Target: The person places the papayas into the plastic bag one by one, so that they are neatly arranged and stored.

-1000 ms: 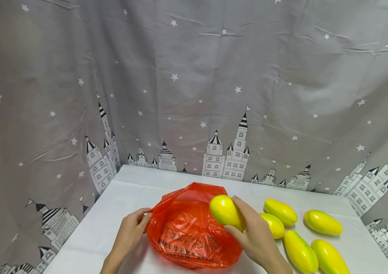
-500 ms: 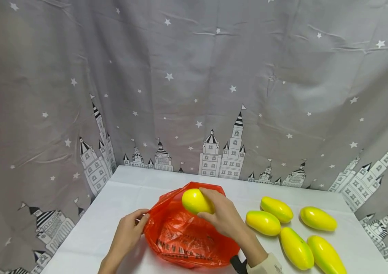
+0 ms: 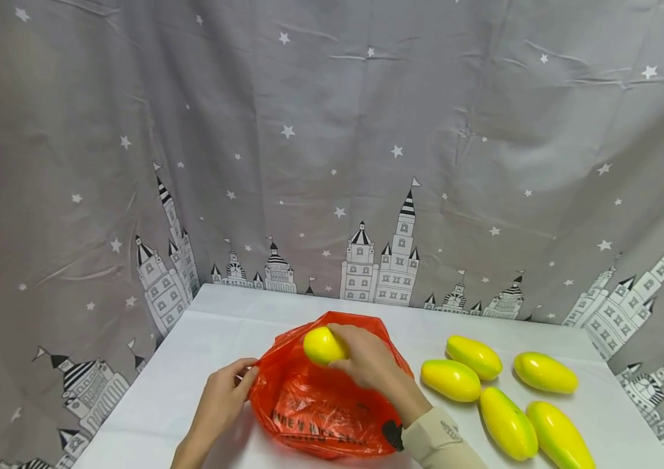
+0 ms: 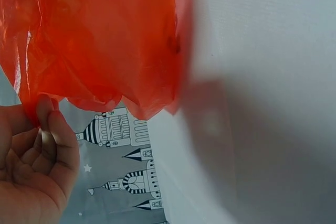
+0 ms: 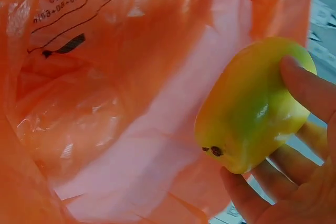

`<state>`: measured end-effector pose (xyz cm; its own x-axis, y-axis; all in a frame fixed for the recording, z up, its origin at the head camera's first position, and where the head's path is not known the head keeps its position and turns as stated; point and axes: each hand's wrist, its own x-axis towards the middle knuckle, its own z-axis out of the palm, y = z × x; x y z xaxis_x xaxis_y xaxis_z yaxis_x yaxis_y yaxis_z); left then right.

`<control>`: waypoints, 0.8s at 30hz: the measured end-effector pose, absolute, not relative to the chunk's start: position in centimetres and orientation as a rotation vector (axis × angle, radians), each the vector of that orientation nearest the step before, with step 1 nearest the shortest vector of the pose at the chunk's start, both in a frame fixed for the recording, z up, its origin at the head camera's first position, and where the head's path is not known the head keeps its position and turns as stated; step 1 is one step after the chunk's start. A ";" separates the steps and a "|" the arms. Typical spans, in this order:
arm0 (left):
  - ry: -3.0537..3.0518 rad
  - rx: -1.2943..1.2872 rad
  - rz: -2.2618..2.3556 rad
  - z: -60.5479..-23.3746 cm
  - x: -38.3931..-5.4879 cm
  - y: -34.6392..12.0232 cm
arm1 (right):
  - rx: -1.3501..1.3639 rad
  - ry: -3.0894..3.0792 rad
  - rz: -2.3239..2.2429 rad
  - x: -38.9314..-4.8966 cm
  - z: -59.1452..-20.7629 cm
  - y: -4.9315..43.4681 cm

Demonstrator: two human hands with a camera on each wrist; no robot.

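Note:
A red plastic bag point(image 3: 320, 404) with dark print stands with its mouth spread wide on the white table. My left hand point(image 3: 221, 398) pinches the left edge of the bag's mouth between thumb and fingers; the left wrist view shows the film point(image 4: 94, 40) drawn up from those fingers. Over the bag's opening, my right hand point(image 3: 367, 355) grips a yellow mango point(image 3: 322, 346). In the right wrist view the mango point(image 5: 254, 103) shows a greenish flank and a dark stem spot, with the bag's inside behind it. Part of the mango is covered by my fingers.
Several more yellow mangoes lie on the table right of the bag, the closest being one mango point(image 3: 451, 380) by my right forearm. A grey curtain point(image 3: 332, 163) with stars and castles hangs behind the white table point(image 3: 232, 326).
My right hand has carried the mango leftward from the bag's right side to over its opening, and slightly lower lately. The left hand keeps its pinch on the bag's edge.

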<state>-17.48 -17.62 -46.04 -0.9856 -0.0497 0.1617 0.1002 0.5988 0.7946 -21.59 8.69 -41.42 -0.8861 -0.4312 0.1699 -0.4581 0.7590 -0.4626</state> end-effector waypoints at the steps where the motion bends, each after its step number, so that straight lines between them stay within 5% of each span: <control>1: -2.660 -0.039 -1.334 -46.0 -17.5 -17.6 | 0.736 -2.910 0.763 -21.9 -41.5 8.5; 24: -2.655 -0.022 -1.324 -46.1 -17.6 -17.6 | 0.672 -2.954 0.896 -24.0 -46.6 7.5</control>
<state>-17.58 -17.59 -46.15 -0.9847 -0.0643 0.1618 0.0905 0.6047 0.7913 -24.01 7.47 -46.58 -0.9093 -0.4030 0.1039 -0.3928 0.7485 -0.5343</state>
